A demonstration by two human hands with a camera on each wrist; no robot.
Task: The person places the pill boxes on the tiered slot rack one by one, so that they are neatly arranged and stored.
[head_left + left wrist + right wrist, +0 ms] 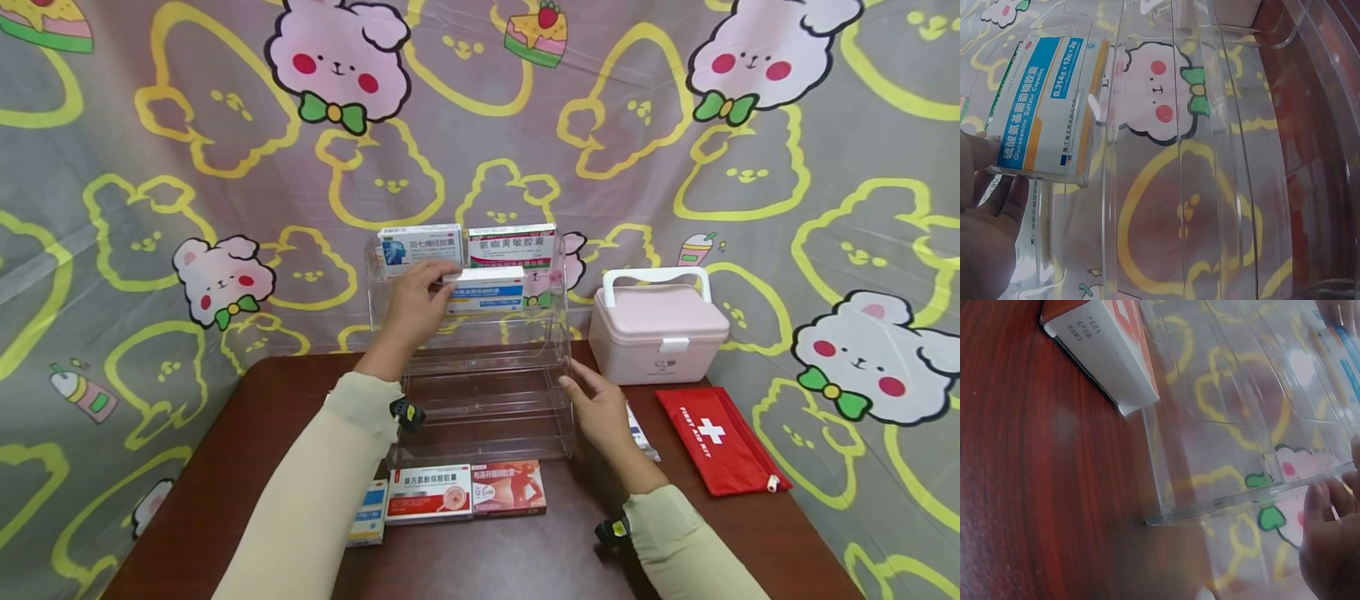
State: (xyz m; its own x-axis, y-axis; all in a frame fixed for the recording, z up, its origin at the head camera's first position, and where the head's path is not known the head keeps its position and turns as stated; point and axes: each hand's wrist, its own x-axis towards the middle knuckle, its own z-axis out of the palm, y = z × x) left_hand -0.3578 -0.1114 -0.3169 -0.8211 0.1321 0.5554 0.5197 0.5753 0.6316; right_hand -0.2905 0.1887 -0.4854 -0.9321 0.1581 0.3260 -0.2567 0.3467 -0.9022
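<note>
A white-and-blue glucosamine capsule box (486,289) stands in an upper tier of a clear stepped display rack (480,360). My left hand (417,304) pinches this box at its left end; the left wrist view shows the thumb at the label of the box (1047,106) and fingers behind. Down on the right, my right hand (602,410) holds the side edge of the rack, thumb toward the front. On the top tier, behind the pinched box, stand a blue-and-white capsule box (422,248) and a green-and-red one (512,246).
Before the rack lie a red-and-white capsule box (430,493), a red-orange box (510,487) and a blue-and-white box (367,514) partly behind my left sleeve. To the right are a pink case (658,333), a red first aid pouch (722,442) and a white packet (642,433).
</note>
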